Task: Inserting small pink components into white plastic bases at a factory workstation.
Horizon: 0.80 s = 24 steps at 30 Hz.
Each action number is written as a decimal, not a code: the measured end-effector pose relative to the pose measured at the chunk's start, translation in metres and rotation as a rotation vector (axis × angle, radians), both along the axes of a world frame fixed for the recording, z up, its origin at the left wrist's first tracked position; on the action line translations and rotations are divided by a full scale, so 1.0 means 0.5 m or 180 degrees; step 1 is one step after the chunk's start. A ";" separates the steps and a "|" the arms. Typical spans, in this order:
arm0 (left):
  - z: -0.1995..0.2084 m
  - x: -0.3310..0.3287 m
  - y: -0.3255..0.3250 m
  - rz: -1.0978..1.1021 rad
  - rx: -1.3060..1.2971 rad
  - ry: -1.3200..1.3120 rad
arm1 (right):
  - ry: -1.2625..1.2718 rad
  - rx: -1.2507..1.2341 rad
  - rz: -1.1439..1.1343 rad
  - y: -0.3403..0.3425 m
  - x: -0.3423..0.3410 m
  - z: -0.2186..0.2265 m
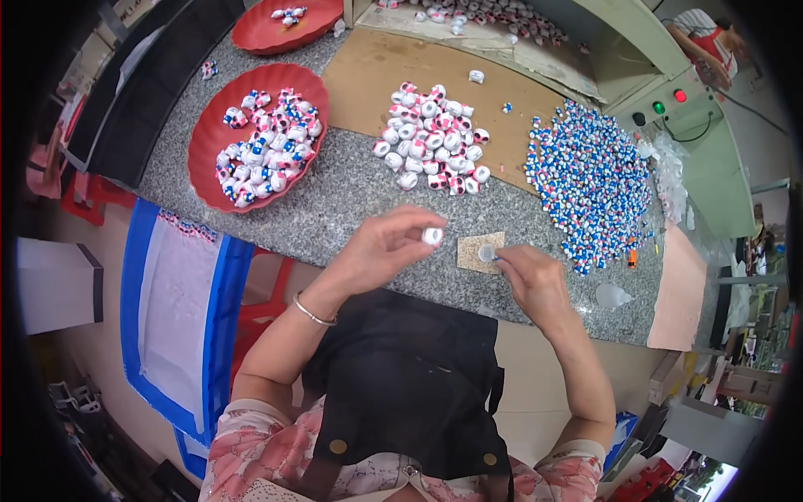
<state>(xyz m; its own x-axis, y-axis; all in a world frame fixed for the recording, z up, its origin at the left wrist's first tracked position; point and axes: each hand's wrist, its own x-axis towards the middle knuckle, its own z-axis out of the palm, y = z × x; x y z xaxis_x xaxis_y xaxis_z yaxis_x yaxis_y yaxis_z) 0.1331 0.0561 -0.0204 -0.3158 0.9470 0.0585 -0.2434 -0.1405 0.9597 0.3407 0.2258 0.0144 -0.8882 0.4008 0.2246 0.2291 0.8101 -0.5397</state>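
Note:
Between the thumb and fingers of my left hand [387, 245] is a small white hollow toy part [432, 237], its opening facing up. My right hand [535, 280] pinches a tiny blue piece [499, 258], mostly covered by the fingertips. Right beside those fingertips, a small round clear dish [486, 252] sits on a speckled tan pad [470, 254]. Beyond my hands lies a heap of white and pink hollow toy parts [431, 138]. A large pile of tiny blue and white pieces [590, 188] spreads to the right.
A red scalloped bowl [197, 159] at left holds blue-and-white toy parts; another red bowl [251, 42] stands behind it. A green machine housing [719, 167] with buttons borders the right. A clear squeeze bottle [613, 294] lies near the front edge. A blue-rimmed tray [134, 335] is at lower left.

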 end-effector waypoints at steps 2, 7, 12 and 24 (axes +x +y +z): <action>0.006 0.009 -0.025 -0.0136 -0.0167 -0.0096 | -0.0249 0.0699 0.0461 0.005 -0.020 0.004; 0.007 0.020 -0.043 0.0102 -0.0433 -0.0122 | -0.0634 0.0812 0.0701 0.016 -0.032 0.001; -0.025 0.045 -0.025 0.0002 -0.0166 -0.0277 | -0.0352 0.0622 0.0555 0.009 -0.026 -0.004; -0.034 0.113 0.030 0.0696 0.0514 0.2043 | 0.0407 -0.3418 -0.0920 -0.054 0.007 0.002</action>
